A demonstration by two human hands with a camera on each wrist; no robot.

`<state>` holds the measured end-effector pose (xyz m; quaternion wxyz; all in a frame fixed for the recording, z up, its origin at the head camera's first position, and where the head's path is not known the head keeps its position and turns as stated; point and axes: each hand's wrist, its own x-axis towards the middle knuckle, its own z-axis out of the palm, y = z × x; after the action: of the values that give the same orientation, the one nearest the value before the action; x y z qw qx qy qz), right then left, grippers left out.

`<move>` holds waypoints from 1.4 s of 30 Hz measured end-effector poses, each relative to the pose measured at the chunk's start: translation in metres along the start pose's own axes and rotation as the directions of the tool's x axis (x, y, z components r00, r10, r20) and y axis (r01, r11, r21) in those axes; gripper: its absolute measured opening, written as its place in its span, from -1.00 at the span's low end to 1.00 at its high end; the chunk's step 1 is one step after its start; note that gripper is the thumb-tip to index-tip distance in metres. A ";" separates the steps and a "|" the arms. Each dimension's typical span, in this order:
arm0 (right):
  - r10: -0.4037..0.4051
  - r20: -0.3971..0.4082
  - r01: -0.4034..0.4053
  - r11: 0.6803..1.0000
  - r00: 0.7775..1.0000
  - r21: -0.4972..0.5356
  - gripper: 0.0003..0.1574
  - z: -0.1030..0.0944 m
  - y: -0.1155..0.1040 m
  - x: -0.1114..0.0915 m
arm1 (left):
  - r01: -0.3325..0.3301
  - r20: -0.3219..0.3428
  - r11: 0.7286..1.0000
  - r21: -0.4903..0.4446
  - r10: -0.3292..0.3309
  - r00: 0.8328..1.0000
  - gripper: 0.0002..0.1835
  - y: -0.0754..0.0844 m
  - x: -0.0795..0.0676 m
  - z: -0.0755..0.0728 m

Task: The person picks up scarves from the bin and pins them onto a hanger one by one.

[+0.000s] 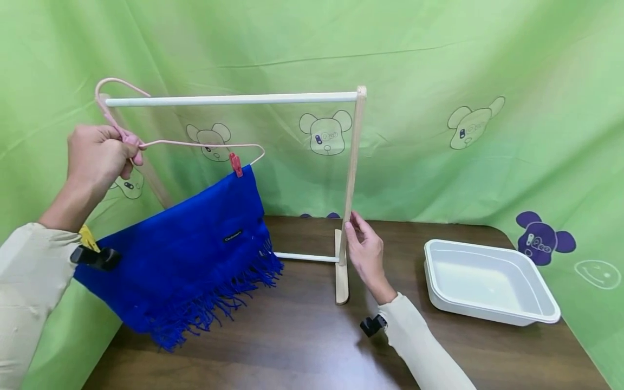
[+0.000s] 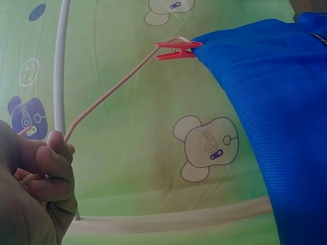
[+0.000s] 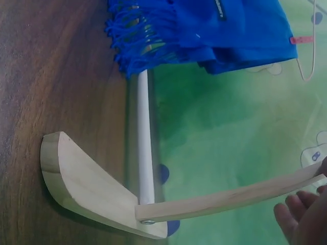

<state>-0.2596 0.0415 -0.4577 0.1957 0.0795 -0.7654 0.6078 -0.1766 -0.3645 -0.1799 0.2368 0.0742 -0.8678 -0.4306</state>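
My left hand [image 1: 99, 154] grips the neck of a pink clothes hanger [image 1: 205, 144], whose hook is at the left end of a wooden clothes rack's white top rail [image 1: 234, 99]. From the hanger hangs a blue fringed scarf [image 1: 190, 260], tilted lower on the left. A red clothespin [image 1: 235, 164] fastens its right corner; a yellow clip [image 1: 89, 238] shows at the left, partly hidden by the sleeve. My right hand [image 1: 366, 252] holds the rack's right post [image 3: 230, 200] between thumb and fingers. Whether the hook bears on the rail, I cannot tell.
A white plastic basin [image 1: 492, 281] stands on the brown table [image 1: 302, 336] to the right. The rack's wooden foot [image 1: 342, 284] and white lower bar [image 1: 307, 257] are near the table's back. A green printed curtain [image 1: 414, 162] hangs behind.
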 end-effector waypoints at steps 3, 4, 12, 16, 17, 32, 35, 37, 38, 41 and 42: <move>0.002 0.025 -0.002 1.000 1.000 0.008 -0.48 0.000 0.003 0.000 | 0.005 0.002 1.000 0.002 -0.005 1.000 -0.53 0.001 -0.001 -0.001; 0.000 0.033 -0.001 1.000 0.999 0.021 -0.49 0.000 0.004 0.000 | 0.007 0.004 1.000 0.003 -0.007 1.000 -0.54 0.001 -0.001 -0.001; -0.063 0.017 0.063 0.997 0.998 0.050 -0.59 -0.005 0.009 0.001 | 0.023 0.027 1.000 -0.008 -0.023 0.999 -0.56 0.004 0.002 0.004; -0.072 -0.002 0.072 0.997 0.997 0.018 -0.61 -0.006 0.008 -0.001 | 0.028 0.036 1.000 0.000 -0.028 0.999 -0.56 0.005 0.005 0.006; -0.079 -0.004 0.079 0.997 0.997 0.008 -0.61 -0.006 0.008 -0.001 | 0.029 0.038 1.000 0.000 -0.029 0.999 -0.56 0.005 0.006 0.007; -0.149 -0.003 0.148 0.984 0.989 -0.096 -0.68 -0.003 0.008 0.005 | 0.044 0.031 0.999 -0.004 -0.044 0.999 -0.52 0.007 0.020 0.004; -0.161 0.005 0.160 0.981 0.987 -0.107 -0.69 -0.003 0.008 0.006 | 0.059 0.030 0.998 -0.006 -0.059 0.998 -0.52 0.008 0.022 0.002; -0.167 0.006 0.166 0.980 0.986 -0.109 -0.68 -0.003 0.008 0.007 | 0.066 0.030 0.998 -0.005 -0.066 0.997 -0.51 0.009 0.024 0.000; -0.170 0.005 0.170 0.979 0.985 -0.109 -0.69 -0.003 0.008 0.007 | 0.069 0.029 0.998 -0.002 -0.069 0.997 -0.51 0.010 0.025 0.000; -0.175 -0.001 0.174 0.979 0.985 -0.111 -0.69 -0.002 0.008 0.008 | 0.085 0.032 0.996 -0.012 -0.085 0.996 -0.51 0.012 0.026 -0.001; -0.174 -0.002 0.173 0.979 0.985 -0.111 -0.70 -0.002 0.008 0.009 | 0.092 0.034 0.996 -0.019 -0.091 0.995 -0.51 0.012 0.027 -0.002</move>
<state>-0.2702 0.0462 -0.4614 0.2564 0.1314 -0.7869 0.5456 -0.1980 -0.3675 -0.1603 0.2032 0.1045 -0.8628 -0.4510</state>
